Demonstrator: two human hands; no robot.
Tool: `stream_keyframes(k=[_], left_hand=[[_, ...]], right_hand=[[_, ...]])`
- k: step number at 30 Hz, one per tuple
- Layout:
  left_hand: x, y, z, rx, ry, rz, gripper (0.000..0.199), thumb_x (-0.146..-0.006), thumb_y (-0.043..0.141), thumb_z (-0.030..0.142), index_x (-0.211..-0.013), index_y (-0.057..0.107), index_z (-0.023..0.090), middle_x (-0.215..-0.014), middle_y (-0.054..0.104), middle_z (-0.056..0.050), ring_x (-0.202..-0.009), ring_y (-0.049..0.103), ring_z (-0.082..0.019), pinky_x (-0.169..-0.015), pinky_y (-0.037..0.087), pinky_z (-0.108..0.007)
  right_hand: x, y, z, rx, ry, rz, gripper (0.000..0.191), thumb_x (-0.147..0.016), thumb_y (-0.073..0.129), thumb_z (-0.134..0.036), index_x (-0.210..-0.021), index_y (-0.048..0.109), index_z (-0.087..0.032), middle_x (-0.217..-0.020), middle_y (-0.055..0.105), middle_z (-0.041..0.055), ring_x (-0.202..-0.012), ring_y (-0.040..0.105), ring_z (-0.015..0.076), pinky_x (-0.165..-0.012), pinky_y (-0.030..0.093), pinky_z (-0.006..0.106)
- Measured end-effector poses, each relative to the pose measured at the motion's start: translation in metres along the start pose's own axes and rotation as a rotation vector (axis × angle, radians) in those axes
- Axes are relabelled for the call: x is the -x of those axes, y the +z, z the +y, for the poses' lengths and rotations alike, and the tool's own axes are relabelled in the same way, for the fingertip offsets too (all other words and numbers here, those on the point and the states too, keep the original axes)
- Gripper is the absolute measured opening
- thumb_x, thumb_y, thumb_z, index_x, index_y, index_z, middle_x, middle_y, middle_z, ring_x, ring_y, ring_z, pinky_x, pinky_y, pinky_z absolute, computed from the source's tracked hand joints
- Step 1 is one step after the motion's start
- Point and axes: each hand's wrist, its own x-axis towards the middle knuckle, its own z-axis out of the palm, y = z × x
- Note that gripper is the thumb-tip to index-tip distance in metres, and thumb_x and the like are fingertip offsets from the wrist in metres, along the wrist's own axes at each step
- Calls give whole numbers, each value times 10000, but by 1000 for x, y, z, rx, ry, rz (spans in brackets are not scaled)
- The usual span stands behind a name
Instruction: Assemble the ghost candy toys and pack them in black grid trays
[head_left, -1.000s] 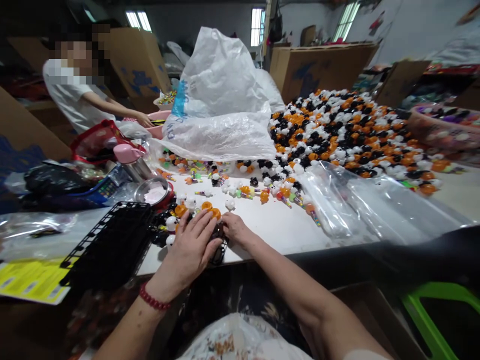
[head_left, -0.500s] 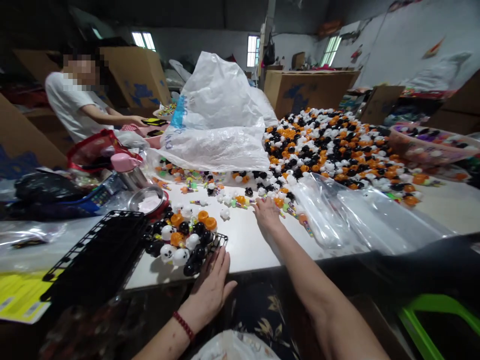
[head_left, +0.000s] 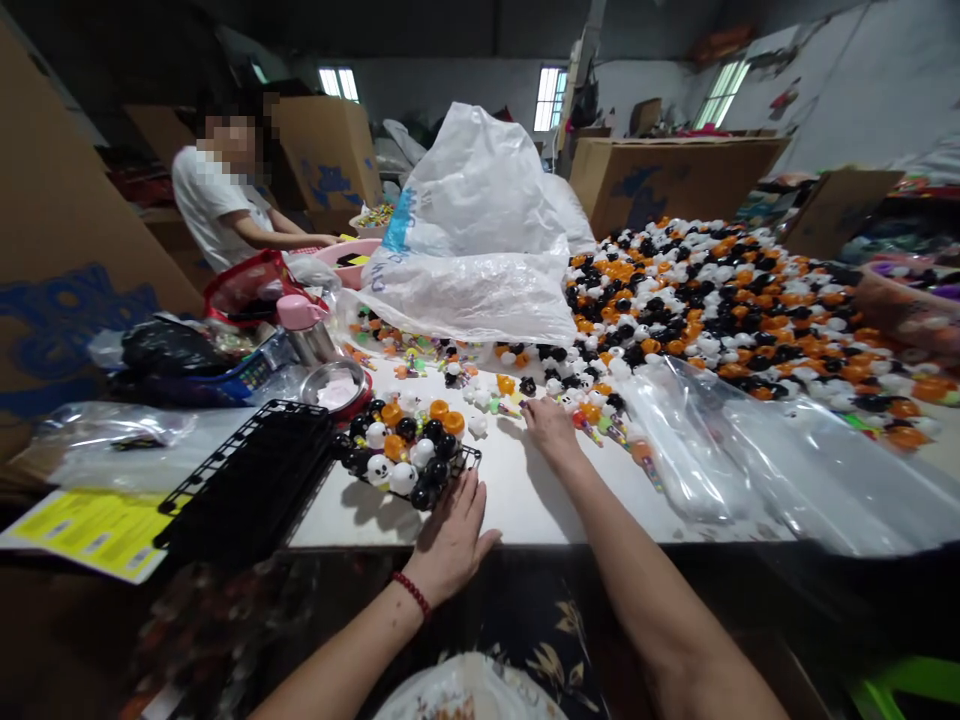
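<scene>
White tabletop [head_left: 517, 500]: glossy orange, black, white toy heads [head_left: 379, 467] in black rack [head_left: 471, 458]; left hand [head_left: 452, 535] flat alongside, right hand [head_left: 553, 432] unclear.

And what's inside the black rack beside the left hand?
Orange, white and black pieces are piled in the black rack, some white ones with dark faces. The left hand hides part of its near edge. Any lower pieces, and the floor under them, are covered.

orange-black-white toys [head_left: 396, 447] (some face-patterned), black trays [head_left: 247, 490], white table [head_left: 514, 490]
</scene>
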Motion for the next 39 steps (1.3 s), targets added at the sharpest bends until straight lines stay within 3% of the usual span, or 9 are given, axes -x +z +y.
stream_keyframes(k=[6,11,15,20,23,30,39], left_hand=[[23,-8,6,92,3,100,423,-976,412,268,-1379,457,150,-1407,520,-151,-1370,420,-268,-1111,434,-469],[48,-15,3,115,-44,140,414,-956,448,211,-1368,464,170,-1338,568,-145,-1267,514,-275,-1076,459,-488],[56,-11,-4,118,-52,227,371,-927,503,173,-1297,510,153,-1273,596,-145,-1217,529,-275,-1033,485,-478],[56,-1,-10,157,-37,290,353,-900,535,135,-1253,534,140,-1246,588,-152,-1170,538,-266,-1006,496,-464],[56,0,-10,183,-34,296,376,-895,539,128,-1270,521,146,-1254,583,-147,-1182,524,-268,-1011,489,-472],[59,-2,-11,211,-19,295,361,-875,527,83,-1234,536,120,-1248,584,-153,-1191,507,-261,-1016,490,-448],[59,-4,-11,237,-21,336,343,-863,498,70,-1198,552,120,-1193,610,-151,-1157,539,-254,-994,510,-435]], right_hand=[[62,5,-16,-668,13,-118,300,-925,448,-375,-874,671,-181,-822,690,27,-752,594,167,-708,435,266],[98,28,-25,-928,89,-249,320,-862,524,-461,-964,642,-182,-849,680,17,-692,568,143,-656,451,263],[114,40,-38,-1055,194,-242,339,-712,691,-451,-885,606,-172,-787,639,2,-710,572,147,-682,460,271],[125,41,-59,-1100,220,-323,315,-727,691,-413,-905,645,-156,-783,646,15,-712,569,153,-705,460,290],[129,43,-70,-1111,161,-332,316,-753,667,-412,-944,626,-163,-785,645,19,-717,577,168,-700,470,301],[131,47,-81,-649,-111,-238,133,-826,512,-253,-887,600,-175,-859,656,70,-768,588,207,-700,447,310],[127,52,-79,-614,-189,-274,185,-884,477,-302,-898,614,-179,-884,675,84,-795,617,222,-709,464,312]])
